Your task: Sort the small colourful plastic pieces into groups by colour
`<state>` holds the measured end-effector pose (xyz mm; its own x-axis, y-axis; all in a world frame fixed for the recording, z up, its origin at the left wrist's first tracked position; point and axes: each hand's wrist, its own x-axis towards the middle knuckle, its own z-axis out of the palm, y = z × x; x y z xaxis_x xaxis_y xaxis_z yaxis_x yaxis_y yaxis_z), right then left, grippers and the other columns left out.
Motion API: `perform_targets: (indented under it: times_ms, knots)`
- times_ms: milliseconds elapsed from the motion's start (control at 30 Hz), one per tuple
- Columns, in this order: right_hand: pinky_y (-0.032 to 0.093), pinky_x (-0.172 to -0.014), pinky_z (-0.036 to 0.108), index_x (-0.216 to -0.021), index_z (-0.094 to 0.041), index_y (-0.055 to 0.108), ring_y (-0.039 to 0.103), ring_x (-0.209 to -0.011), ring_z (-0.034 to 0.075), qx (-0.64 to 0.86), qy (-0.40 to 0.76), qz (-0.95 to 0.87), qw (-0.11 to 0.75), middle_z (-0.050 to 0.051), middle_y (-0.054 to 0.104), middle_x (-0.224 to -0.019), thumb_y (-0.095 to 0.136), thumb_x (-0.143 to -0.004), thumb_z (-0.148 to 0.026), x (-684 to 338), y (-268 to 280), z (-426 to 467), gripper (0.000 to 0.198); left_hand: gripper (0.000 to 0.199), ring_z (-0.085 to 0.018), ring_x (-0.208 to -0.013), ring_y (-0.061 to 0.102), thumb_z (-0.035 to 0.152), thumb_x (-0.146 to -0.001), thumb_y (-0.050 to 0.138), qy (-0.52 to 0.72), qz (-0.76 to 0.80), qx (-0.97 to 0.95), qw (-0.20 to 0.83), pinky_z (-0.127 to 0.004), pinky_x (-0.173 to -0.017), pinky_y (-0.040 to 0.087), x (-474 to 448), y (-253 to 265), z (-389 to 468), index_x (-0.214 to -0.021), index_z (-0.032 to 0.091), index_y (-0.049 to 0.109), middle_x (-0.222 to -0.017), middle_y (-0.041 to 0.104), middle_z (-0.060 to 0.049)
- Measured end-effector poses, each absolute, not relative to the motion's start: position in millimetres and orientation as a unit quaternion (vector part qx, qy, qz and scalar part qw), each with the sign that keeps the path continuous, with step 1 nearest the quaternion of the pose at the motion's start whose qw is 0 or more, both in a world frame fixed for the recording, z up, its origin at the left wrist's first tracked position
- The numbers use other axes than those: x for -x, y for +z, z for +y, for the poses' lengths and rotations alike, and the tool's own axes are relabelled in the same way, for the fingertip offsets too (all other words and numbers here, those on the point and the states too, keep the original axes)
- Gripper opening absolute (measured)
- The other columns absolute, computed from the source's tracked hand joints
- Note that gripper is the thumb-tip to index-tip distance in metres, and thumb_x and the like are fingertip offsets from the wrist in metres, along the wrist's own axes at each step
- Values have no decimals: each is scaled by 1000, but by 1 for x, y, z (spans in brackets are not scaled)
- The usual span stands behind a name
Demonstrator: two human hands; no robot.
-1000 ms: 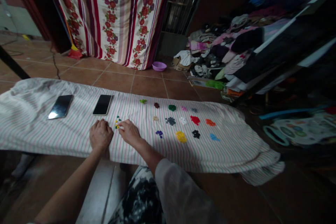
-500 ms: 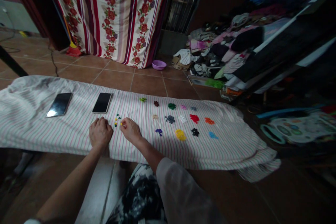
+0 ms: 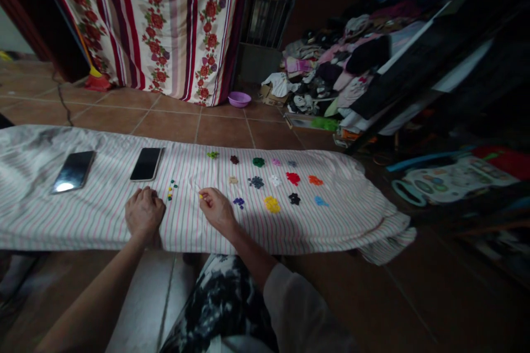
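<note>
My right hand (image 3: pixel 217 210) hovers over the striped cloth with thumb and forefinger pinched on a small yellow piece (image 3: pixel 201 196). To its left lies a short column of small green and yellow pieces (image 3: pixel 170 190) on the cloth. My left hand (image 3: pixel 144 210) rests knuckles up beside that column, its fingers curled in and nothing visible in them. Right of my right hand are little piles sorted by colour, among them purple pieces (image 3: pixel 239 202), yellow pieces (image 3: pixel 272 204), dark grey pieces (image 3: pixel 256 182) and red pieces (image 3: pixel 293 178).
Two phones, one dark (image 3: pixel 146 164) and one shiny (image 3: pixel 73 171), lie at the left of the cloth-covered table (image 3: pixel 103 226). Beyond it are a purple basin (image 3: pixel 239 100), a flowered curtain (image 3: pixel 174 27) and heaped clothes (image 3: pixel 323 71). A white board with coloured shapes (image 3: pixel 451 182) stands right.
My right hand has moved right, away from the column of pieces, still pinching a yellow piece. My left hand stays beside the column. The whole view has shifted a little.
</note>
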<state>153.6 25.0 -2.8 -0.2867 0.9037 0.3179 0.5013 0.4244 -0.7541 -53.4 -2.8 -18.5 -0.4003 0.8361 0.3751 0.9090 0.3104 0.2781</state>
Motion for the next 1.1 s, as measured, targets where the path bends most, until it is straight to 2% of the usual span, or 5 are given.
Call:
perform_targets:
  times_ms: [167, 333, 600, 867, 1100]
  knots:
    - [50, -66, 25, -95, -21, 63, 60, -68, 13, 479, 243, -718, 442, 2, 64, -85, 50, -83, -23, -200, -4, 26, 18, 27, -28, -114, 52, 23, -77, 43, -231, -803, 545, 73, -41, -95, 36, 52, -16, -3, -97, 14, 60, -100, 65, -15]
    - [51, -67, 26, -94, -20, 66, 61, -72, 15, 530, 200, -686, 458, 4, 65, -84, 50, -83, -26, -250, -7, 20, 20, 26, -28, -109, 55, 22, -79, 42, -213, -815, 534, 77, -40, -91, 39, 51, -14, -3, -96, 15, 60, -98, 66, -14]
    - [50, -85, 36, -94, -19, 69, 61, -90, 20, 583, 78, -652, 478, 9, 66, -95, 47, -85, -27, -322, -13, 24, 25, 24, -29, -105, 57, 20, -78, 45, -209, -807, 547, 78, -42, -88, 41, 49, -7, -5, -94, 14, 61, -95, 66, -15]
    - [46, -90, 42, -87, -17, 70, 58, -96, 23, 609, 39, -649, 455, 12, 65, -99, 46, -84, -31, -337, -37, 33, 28, 26, -30, -107, 57, 21, -79, 44, -217, -809, 541, 76, -43, -89, 42, 49, -8, -5, -97, 14, 61, -97, 66, -15]
    - [44, -94, 42, -90, -17, 69, 59, -102, 23, 602, 42, -671, 431, 11, 68, -101, 43, -85, -28, -340, -49, 30, 28, 26, -30, -105, 57, 22, -78, 44, -216, -807, 543, 79, -42, -88, 43, 49, -9, -4, -96, 14, 61, -97, 66, -15]
